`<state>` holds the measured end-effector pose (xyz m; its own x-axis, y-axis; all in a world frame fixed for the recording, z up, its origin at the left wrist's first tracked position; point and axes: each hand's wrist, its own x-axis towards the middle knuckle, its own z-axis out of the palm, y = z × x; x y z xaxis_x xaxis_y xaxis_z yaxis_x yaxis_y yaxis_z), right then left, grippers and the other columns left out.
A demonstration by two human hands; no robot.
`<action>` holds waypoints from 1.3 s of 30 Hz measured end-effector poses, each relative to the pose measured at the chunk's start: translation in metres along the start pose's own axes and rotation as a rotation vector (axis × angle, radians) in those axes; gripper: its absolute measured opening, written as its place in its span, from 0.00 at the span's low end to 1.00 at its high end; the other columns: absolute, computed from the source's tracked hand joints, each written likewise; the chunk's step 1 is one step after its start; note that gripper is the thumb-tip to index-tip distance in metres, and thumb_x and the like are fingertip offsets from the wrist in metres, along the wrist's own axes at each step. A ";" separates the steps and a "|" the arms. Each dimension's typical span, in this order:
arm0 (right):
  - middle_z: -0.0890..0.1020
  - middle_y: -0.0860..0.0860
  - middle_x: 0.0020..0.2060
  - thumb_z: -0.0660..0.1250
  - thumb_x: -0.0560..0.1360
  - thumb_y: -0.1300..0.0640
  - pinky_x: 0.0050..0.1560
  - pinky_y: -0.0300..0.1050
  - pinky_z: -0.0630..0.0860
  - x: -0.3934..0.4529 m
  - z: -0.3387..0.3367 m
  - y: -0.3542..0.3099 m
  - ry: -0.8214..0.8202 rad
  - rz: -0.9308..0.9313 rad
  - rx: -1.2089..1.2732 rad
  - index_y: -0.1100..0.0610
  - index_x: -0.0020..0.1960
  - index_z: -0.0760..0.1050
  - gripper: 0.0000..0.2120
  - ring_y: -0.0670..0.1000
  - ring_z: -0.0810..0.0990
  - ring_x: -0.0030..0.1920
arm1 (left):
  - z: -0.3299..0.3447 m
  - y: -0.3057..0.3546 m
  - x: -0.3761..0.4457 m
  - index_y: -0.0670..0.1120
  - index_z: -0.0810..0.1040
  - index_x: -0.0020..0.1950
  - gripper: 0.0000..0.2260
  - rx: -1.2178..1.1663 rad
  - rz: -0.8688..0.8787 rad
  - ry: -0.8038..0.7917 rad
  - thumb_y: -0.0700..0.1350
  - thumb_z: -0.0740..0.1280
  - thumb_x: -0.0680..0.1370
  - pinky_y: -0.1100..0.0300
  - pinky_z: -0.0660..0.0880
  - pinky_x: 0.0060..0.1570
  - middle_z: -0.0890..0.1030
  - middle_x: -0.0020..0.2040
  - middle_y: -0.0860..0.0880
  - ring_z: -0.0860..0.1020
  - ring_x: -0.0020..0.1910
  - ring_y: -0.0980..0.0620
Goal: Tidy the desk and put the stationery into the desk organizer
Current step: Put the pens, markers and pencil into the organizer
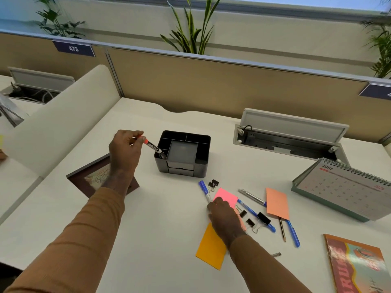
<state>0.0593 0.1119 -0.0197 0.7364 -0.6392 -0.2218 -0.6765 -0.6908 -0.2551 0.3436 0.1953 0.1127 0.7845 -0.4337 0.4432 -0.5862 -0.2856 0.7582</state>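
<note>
We look over a pale cream desk surface (169, 218) that runs back to a tan fabric partition panel (211, 81) capped by a grey metal rail (211, 58). A curved cream side divider (63, 119) separates us from the neighbouring desk on the left. Two dark blue number plates hang on the rail; the nearer-left plate (73, 48) reads 473 (the other is cut off at the frame edge). Set into the desk, a grey cable hatch (289, 136) stands open. Behind the partition, green leafy plants (190, 28) rise against an off-white wall (127, 15), under cool, even light.
</note>
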 end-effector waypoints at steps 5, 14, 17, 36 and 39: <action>0.74 0.54 0.56 0.61 0.78 0.62 0.48 0.44 0.72 0.006 -0.003 -0.001 0.031 0.052 0.097 0.56 0.61 0.73 0.12 0.52 0.73 0.50 | 0.018 -0.008 0.002 0.42 0.83 0.52 0.08 0.038 -0.026 -0.097 0.41 0.72 0.74 0.65 0.75 0.45 0.81 0.51 0.45 0.81 0.44 0.50; 0.77 0.45 0.48 0.65 0.76 0.61 0.41 0.33 0.71 -0.008 -0.016 0.014 0.129 0.231 0.695 0.49 0.54 0.72 0.10 0.45 0.77 0.47 | 0.044 -0.024 0.002 0.43 0.84 0.52 0.08 0.180 -0.031 -0.259 0.41 0.70 0.74 0.59 0.74 0.50 0.81 0.50 0.45 0.81 0.45 0.48; 0.78 0.47 0.50 0.67 0.75 0.62 0.41 0.35 0.75 -0.015 -0.024 0.018 0.137 0.313 0.906 0.51 0.56 0.73 0.12 0.48 0.79 0.49 | 0.047 -0.030 0.001 0.43 0.84 0.52 0.08 0.209 -0.040 -0.287 0.40 0.69 0.75 0.57 0.74 0.52 0.81 0.50 0.44 0.81 0.46 0.46; 0.82 0.57 0.50 0.63 0.78 0.64 0.50 0.45 0.79 -0.011 -0.070 -0.006 0.077 0.291 1.745 0.60 0.59 0.79 0.12 0.51 0.79 0.49 | 0.034 0.048 -0.071 0.43 0.81 0.57 0.09 -0.461 -0.276 -0.563 0.41 0.65 0.79 0.63 0.80 0.47 0.84 0.48 0.47 0.82 0.43 0.53; 0.82 0.57 0.49 0.63 0.78 0.65 0.50 0.45 0.78 -0.008 -0.070 -0.007 0.108 0.310 1.742 0.60 0.58 0.79 0.11 0.52 0.79 0.48 | 0.027 0.053 -0.077 0.44 0.82 0.55 0.08 -0.617 -0.392 -0.643 0.40 0.64 0.79 0.58 0.81 0.46 0.85 0.47 0.45 0.84 0.45 0.47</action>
<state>0.0569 0.0982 0.0495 0.5432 -0.7312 -0.4127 0.0686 0.5285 -0.8461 0.2468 0.1905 0.1059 0.5337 -0.8396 -0.1006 0.0456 -0.0902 0.9949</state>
